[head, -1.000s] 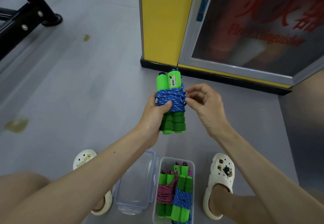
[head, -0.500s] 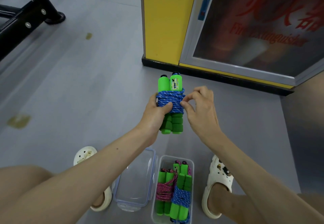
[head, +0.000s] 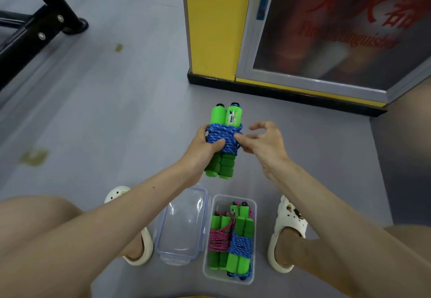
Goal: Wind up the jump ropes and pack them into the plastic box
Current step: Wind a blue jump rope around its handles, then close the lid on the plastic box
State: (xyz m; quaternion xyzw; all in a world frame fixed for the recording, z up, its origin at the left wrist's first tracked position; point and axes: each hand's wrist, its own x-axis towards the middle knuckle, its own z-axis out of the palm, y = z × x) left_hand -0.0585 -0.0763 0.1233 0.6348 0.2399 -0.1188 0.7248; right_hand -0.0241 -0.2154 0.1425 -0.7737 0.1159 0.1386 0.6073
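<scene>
A jump rope (head: 225, 134) with two green handles side by side and blue cord wound round their middle is held upright above the floor. My left hand (head: 203, 150) grips it from the left, thumb across the cord. My right hand (head: 263, 145) touches the cord's right side with thumb and a fingertip, the other fingers spread. Below, between my feet, the clear plastic box (head: 253, 239) holds a pink-corded rope (head: 219, 239) and a blue-corded rope (head: 240, 245), both wound.
The box's clear lid (head: 184, 223) lies on the grey floor just left of the box. White clogs (head: 285, 232) stand on either side. A yellow pillar (head: 214, 24) and a glazed cabinet rise ahead. A black metal frame (head: 35, 29) is at far left.
My right hand's fingers have opened out from a tight pinch at the cord, with only thumb and fingertip left at the wraps. The bundle has sunk slightly toward the box.
</scene>
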